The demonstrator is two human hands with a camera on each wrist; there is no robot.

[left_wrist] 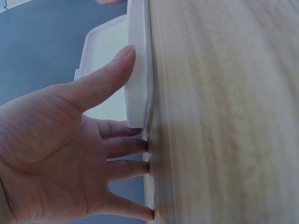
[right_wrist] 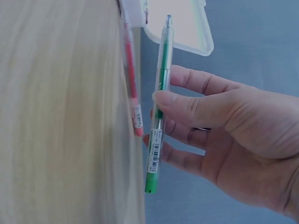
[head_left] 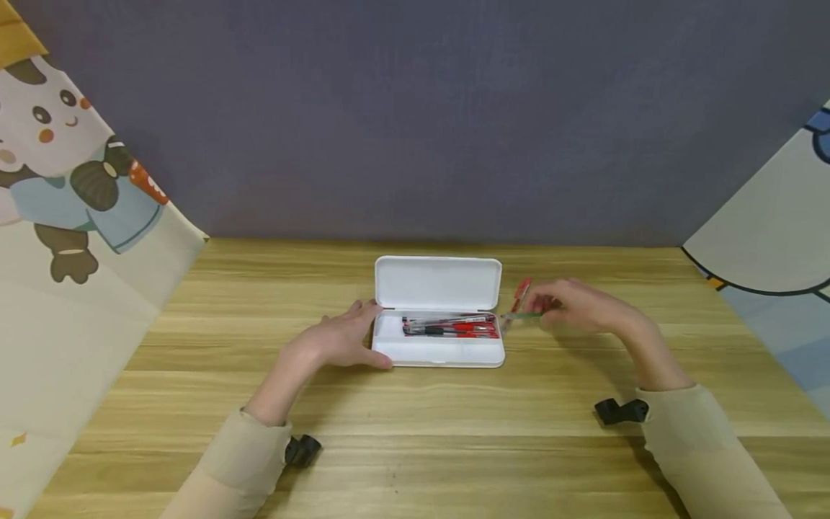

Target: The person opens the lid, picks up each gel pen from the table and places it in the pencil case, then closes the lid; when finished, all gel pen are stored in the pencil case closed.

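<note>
A white pencil case (head_left: 438, 352) lies on the table with its lid (head_left: 437, 282) raised at the back. Several pens (head_left: 450, 326), with red and black parts, lie inside it. At the case's left end is my left hand (head_left: 340, 339), its thumb on the front edge. In the left wrist view the fingers (left_wrist: 126, 170) are straight and spread, their tips down at the table. My right hand (head_left: 573, 306) pinches a green pen (right_wrist: 161, 93) between thumb and fingers, just right of the case. A red pen (right_wrist: 131, 74) lies on the table beside the case, below that hand.
The wooden table (head_left: 415, 447) reaches back to a dark grey wall (head_left: 441, 130). Cartoon-printed cloth panels stand at left (head_left: 130, 288) and right (head_left: 759, 231). A black wrist device is strapped at each sleeve.
</note>
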